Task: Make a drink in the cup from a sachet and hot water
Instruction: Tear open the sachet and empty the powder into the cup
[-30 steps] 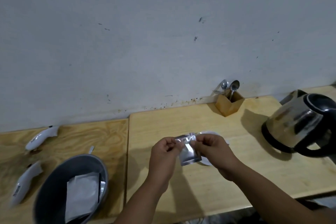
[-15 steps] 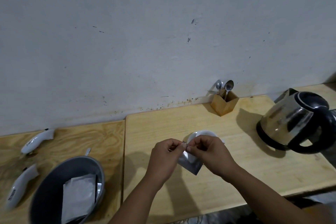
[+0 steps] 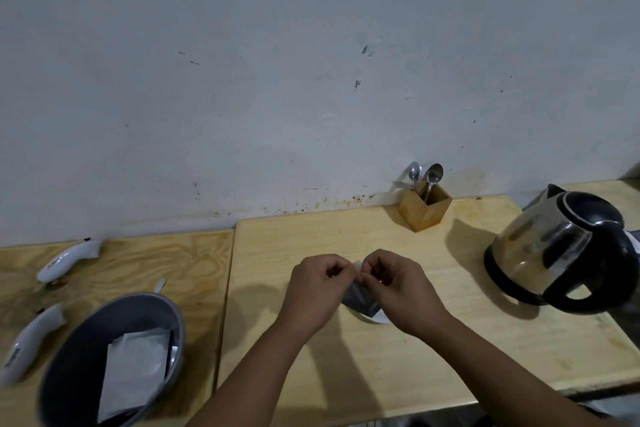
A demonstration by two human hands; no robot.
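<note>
A silver foil sachet [image 3: 360, 300] hangs between my two hands over the middle of the wooden table [image 3: 398, 357]. My left hand [image 3: 317, 289] pinches its top edge from the left, and my right hand [image 3: 398, 291] pinches it from the right, fingertips touching. The white cup [image 3: 379, 318] stands right behind and under the hands; only slivers of its rim show. A steel electric kettle [image 3: 554, 246] with a black handle and lid stands at the right.
A wooden holder [image 3: 425, 210] with spoons and a fork stands by the wall. A grey round bowl [image 3: 104, 360] with more sachets sits at the front left. Two white hand-held devices [image 3: 65, 258] [image 3: 31, 340] lie at the far left.
Both hands have closed in together over the cup, and the sachet has sunk lower between them. More of the cup is covered than before.
</note>
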